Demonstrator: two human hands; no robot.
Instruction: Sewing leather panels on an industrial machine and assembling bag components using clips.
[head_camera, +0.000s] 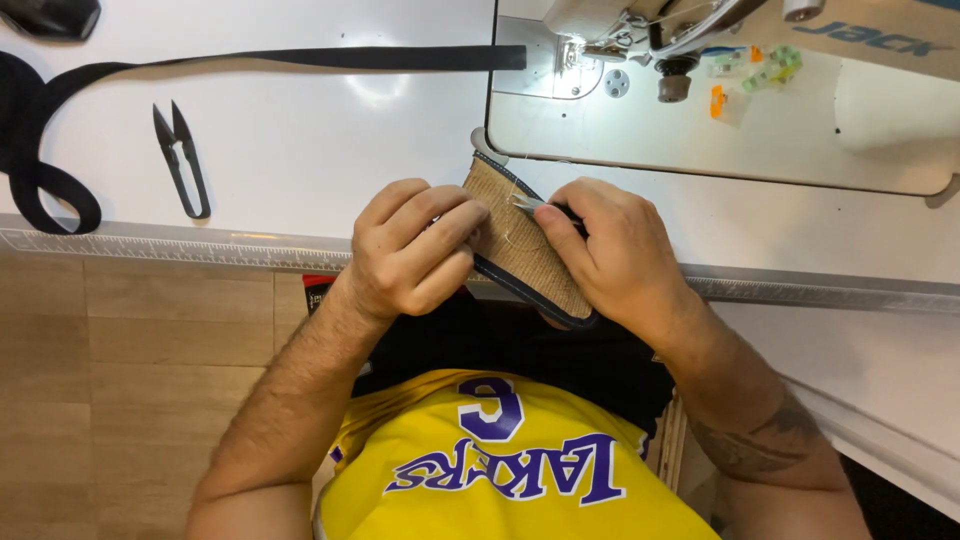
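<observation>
**Soft woven piece pinched at both sides**

The left hand (415, 250) and right hand (610, 250) close their fingers on a tan fabric piece (525, 245) with dark binding, held over the tabletop (300, 130) edge; the right also grips a small metal tool (530, 206) (probably tweezers). It looks light and floppy, best held near the bound edges.

Two hands working a bound tan fabric piece at the edge of a sewing table

The left hand (415, 255) pinches the tan woven piece with dark edge binding (525, 250) at centre, while the right hand (610, 250) presses a small metal tool (535, 207) onto it. Black thread snips (182, 160) lie at ten o'clock, beneath a black strap (300, 58); the sewing machine (700, 40) sits at one o'clock on the white table (300, 150).
</observation>
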